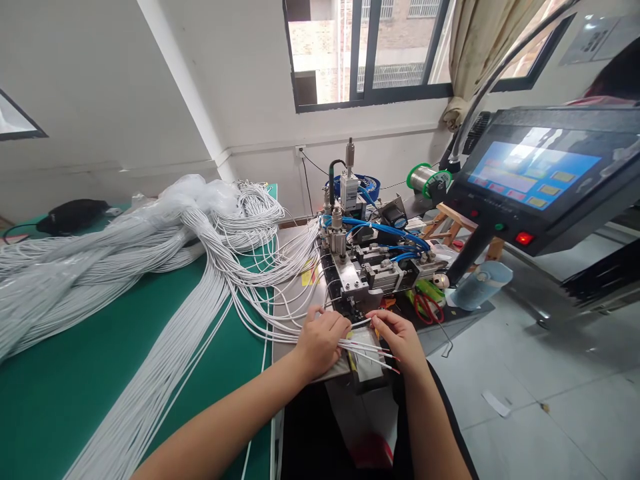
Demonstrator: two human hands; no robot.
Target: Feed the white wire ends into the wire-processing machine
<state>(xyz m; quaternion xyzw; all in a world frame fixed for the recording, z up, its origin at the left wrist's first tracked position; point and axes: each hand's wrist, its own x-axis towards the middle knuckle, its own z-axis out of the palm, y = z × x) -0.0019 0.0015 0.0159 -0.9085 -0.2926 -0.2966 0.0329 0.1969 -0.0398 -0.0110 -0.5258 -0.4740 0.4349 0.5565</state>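
My left hand is closed around several white cables, whose reddish ends stick out to the right beneath my other hand. With its fingertips pinched, my right hand holds the end of one white cable that runs over from the left hand. Both hands are just in front of a bench machine with metal cylinders and blue air hoses. From the left hand the cables lead back to a large bundle of white cables.
A green table on the left bears cable bundles partly wrapped in clear plastic. Right of the machine are a touchscreen panel, a solder wire spool, red-handled scissors and a clear bluish container. Part of another person shows at the right edge.
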